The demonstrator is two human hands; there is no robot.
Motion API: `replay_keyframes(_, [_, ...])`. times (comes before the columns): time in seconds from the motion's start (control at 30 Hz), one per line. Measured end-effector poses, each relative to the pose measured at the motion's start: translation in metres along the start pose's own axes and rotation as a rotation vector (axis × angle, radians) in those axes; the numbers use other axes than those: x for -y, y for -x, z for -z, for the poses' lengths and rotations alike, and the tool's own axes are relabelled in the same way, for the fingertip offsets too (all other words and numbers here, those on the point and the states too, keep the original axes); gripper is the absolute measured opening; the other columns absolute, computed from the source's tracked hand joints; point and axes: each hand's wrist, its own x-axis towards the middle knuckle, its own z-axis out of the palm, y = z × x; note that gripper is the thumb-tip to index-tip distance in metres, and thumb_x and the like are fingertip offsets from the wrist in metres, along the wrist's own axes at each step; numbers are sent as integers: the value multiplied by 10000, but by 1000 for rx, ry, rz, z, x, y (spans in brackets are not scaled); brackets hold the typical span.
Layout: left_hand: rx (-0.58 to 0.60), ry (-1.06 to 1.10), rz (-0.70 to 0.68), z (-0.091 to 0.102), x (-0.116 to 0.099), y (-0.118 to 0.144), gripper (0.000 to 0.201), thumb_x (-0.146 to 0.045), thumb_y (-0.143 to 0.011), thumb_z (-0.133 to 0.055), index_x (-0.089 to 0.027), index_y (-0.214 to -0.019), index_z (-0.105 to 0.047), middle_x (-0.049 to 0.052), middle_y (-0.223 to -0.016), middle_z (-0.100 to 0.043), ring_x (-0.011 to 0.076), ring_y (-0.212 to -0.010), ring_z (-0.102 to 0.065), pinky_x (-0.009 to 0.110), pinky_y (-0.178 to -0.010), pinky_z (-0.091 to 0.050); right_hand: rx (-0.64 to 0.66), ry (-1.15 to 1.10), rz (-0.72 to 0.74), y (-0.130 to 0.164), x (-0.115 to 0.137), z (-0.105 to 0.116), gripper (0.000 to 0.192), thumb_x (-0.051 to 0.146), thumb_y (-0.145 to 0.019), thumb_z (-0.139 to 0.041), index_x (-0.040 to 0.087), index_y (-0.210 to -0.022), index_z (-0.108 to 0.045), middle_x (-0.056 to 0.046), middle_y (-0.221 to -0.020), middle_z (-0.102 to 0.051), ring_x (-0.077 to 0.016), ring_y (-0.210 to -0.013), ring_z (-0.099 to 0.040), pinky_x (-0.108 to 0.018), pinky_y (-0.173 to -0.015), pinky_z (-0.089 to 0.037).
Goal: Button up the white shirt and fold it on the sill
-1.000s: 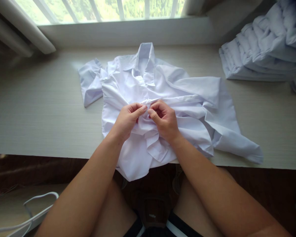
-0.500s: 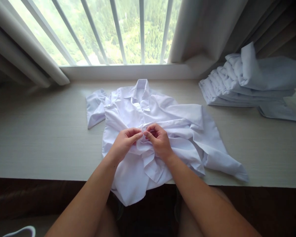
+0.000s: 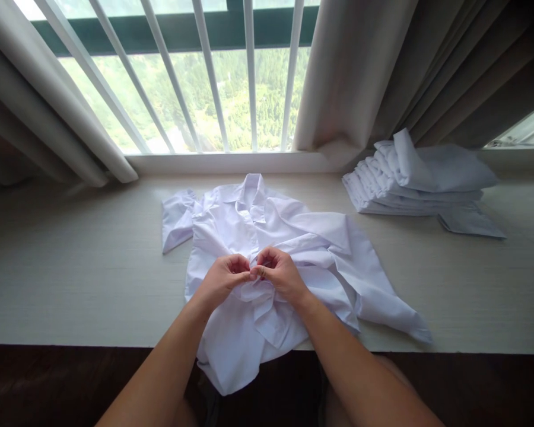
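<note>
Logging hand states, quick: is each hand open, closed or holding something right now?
Left hand: closed, pinching the front of the white shirt.
Right hand: closed, pinching the same shirt front.

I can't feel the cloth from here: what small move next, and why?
Perhaps a small push of the left hand toward the right hand: they meet at the front of the white shirt, which lies loose and folded below them. Whether a button sits between them is hidden, so I'd go gently.
</note>
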Motion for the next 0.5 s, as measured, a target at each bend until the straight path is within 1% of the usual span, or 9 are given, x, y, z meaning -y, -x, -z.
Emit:
replay_keyframes(0.07, [-3, -102, -20, -2, 3, 2, 411, -515, -685, -876, -179, -756, -650, -19, -714, -621, 125, -687, -531, 241, -637, -377, 17, 62, -4, 4, 1, 0, 511, 574, -667, -899, 186, -793, -593, 21, -715, -617, -124, -638, -595, -237, -603, -482])
replay_keyframes(0.13, [-21, -204, -52, -4, 5, 5, 397, -531, -716, -846, -187, -759, -652, -17, -712, -621, 135, -695, -526, 252, -645, -374, -15, 205, 33, 10, 5, 0, 480, 618, -772, -808, 187, -816, -603, 20, -727, -598, -118, -646, -564, -236, -612, -459])
replay_keyframes(0.2, [-30, -300, -93, -4, 4, 8, 371, -545, -755, -811, -199, -808, -689, -1, -777, -673, 155, -747, -566, 268, -695, -408, -91, 420, 130, 17, 12, 1, 424, 611, -901, -673, 193, -858, -624, 0, -795, -616, -132, -718, -569, -250, -681, -461])
replay_keyframes(0.27, [-55, -383, -132, -3, 0, 12, 360, -560, -797, -766, -208, -848, -715, 16, -852, -717, 178, -810, -606, 284, -759, -436, -196, 616, 225, 26, 21, 3, 339, 530, -976, -583, 200, -915, -634, -26, -923, -645, -147, -808, -591, -270, -765, -469])
replay_keyframes(0.33, [-111, -453, -157, 2, -5, 18, 384, -589, -828, -721, -205, -829, -701, 23, -843, -716, 188, -811, -611, 291, -761, -428, -277, 741, 259, 34, 31, 8, 223, 418, -978, -574, 201, -959, -621, -42, -1029, -641, -154, -853, -605, -290, -811, -473])
replay_keyframes(0.37, [-149, -492, -166, 4, -8, 22, 406, -604, -839, -700, -201, -796, -676, 19, -807, -697, 185, -785, -598, 290, -739, -411, -291, 787, 254, 39, 36, 11, 171, 366, -966, -579, 198, -965, -611, -44, -1042, -634, -156, -862, -607, -298, -825, -473])
replay_keyframes(0.43, [-205, -581, -165, 9, -13, 32, 454, -628, -859, -657, -198, -725, -604, 4, -715, -633, 170, -709, -548, 287, -677, -358, -259, 888, 233, 50, 45, 18, 99, 288, -936, -593, 190, -931, -600, -40, -998, -632, -168, -891, -606, -315, -860, -466])
replay_keyframes(0.5, [-195, -690, -131, 11, -14, 46, 488, -639, -876, -617, -198, -676, -551, -7, -653, -576, 156, -647, -497, 290, -635, -305, -192, 989, 212, 64, 50, 26, 79, 253, -919, -606, 184, -881, -600, -35, -946, -642, -180, -927, -604, -325, -892, -456])
